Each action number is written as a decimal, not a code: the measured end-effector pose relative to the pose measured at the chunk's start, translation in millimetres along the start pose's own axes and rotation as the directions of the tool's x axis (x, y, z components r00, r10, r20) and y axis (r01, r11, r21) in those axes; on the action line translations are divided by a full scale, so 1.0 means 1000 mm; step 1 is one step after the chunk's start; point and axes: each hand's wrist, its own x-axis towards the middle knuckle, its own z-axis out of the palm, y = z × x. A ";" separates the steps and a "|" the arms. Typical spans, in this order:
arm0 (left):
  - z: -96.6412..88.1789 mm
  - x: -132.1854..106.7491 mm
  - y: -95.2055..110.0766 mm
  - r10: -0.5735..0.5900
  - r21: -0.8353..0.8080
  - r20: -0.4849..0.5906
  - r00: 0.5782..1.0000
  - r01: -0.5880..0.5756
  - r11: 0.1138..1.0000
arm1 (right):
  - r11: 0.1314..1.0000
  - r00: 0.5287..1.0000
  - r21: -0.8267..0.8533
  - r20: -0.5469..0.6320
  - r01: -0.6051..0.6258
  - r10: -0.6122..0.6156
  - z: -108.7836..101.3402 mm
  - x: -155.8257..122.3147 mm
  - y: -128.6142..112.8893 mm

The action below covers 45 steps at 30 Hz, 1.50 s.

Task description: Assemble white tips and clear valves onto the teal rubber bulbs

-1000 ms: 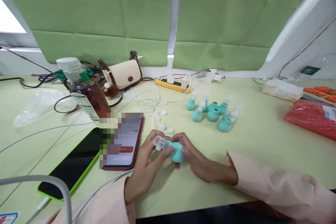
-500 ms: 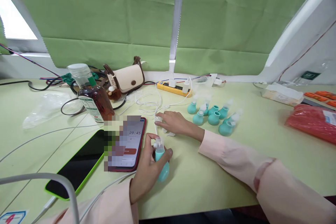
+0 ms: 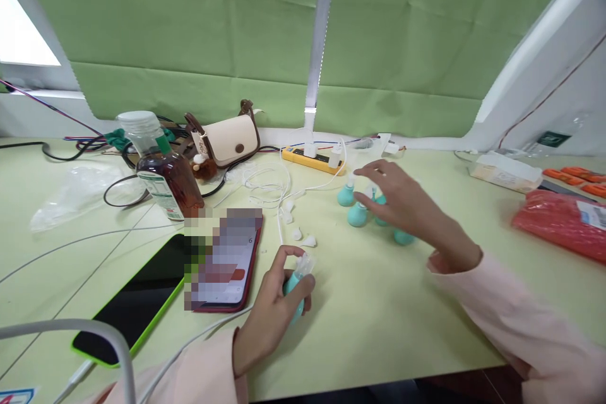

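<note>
Teal bulb (image 3: pixel 290 283) — partly hidden by the left hand (image 3: pixel 271 310).

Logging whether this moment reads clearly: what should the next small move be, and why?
Probably closing the right hand lightly on a standing teal bulb: it is open beside that bulb, thumb and index finger apart, though contact can't be told. The left hand already holds another bulb.

free tabletop (image 3: pixel 367 284) between left hand (image 3: pixel 274 303) and bulbs (image 3: pixel 356 215)
</note>
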 end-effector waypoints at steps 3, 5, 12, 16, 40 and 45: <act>0.001 0.000 -0.001 0.007 -0.030 -0.004 1.000 -0.007 1.000 | 0.995 0.997 -0.082 0.054 -0.049 0.053 -0.008 -0.006 0.029; 0.002 0.001 -0.001 0.003 -0.040 0.004 1.000 -0.003 0.999 | 0.998 0.998 -0.059 0.066 -0.019 0.023 -0.004 -0.008 0.035; 0.004 0.002 -0.005 -0.012 0.020 0.025 1.000 0.012 1.000 | 0.931 0.932 0.144 -0.198 0.334 -0.304 0.031 -0.004 -0.019; 0.003 0.002 -0.005 -0.015 0.017 0.010 1.000 0.015 1.000 | 0.865 0.894 0.225 -0.100 0.448 -0.437 0.044 0.003 -0.045; 0.001 0.002 -0.004 0.153 0.208 -0.130 0.980 -0.124 0.970 | 0.019 0.856 0.862 0.506 -0.507 -0.105 0.056 -0.040 -0.049; 0.001 -0.001 -0.003 0.242 0.291 -0.112 0.964 -0.201 0.935 | 0.047 0.854 0.859 0.512 -0.510 -0.093 0.052 -0.038 -0.048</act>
